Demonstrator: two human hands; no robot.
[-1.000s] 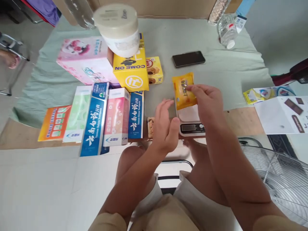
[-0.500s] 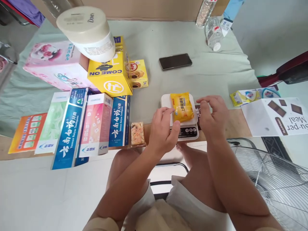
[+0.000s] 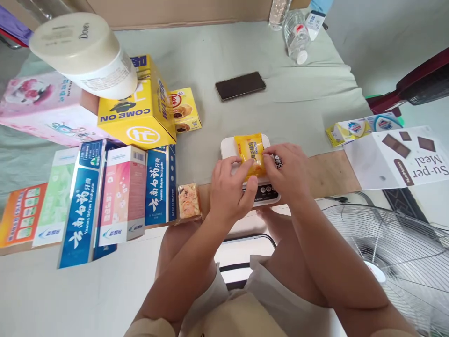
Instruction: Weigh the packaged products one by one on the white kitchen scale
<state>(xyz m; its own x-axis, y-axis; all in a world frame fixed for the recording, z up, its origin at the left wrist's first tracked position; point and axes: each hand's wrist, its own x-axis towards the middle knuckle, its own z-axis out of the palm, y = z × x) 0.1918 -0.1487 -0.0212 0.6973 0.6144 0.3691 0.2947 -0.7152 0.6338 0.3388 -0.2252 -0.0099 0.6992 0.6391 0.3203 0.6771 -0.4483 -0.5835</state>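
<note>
A bar of soap in a shiny yellow wrapper (image 3: 249,145) lies on the white platform of a small kitchen scale (image 3: 227,146). My left hand (image 3: 229,187) curls around the soap's lower left corner, its index fingertip over the wrapper and its thumb by the lower edge. At the soap's right edge, the thumb and index finger of my right hand (image 3: 289,171) pinch the wrapper. A dark packet with white lettering (image 3: 278,161) sits beside the scale, mostly hidden by my right hand. The scale's black button panel (image 3: 265,190) shows partly below the soap.
Left stand toothpaste boxes (image 3: 81,206), a yellow carton (image 3: 136,114) and a large Dove jar (image 3: 87,56). A wrapped snack (image 3: 188,201) lies near my left hand. Behind are a phone (image 3: 240,86) and a plastic bottle (image 3: 296,35). A white box (image 3: 403,157) and a fan (image 3: 379,262) are right.
My right hand has moved left from beside the scale onto the soap's right edge. My left hand has moved closer over the soap. The view has shifted slightly.
</note>
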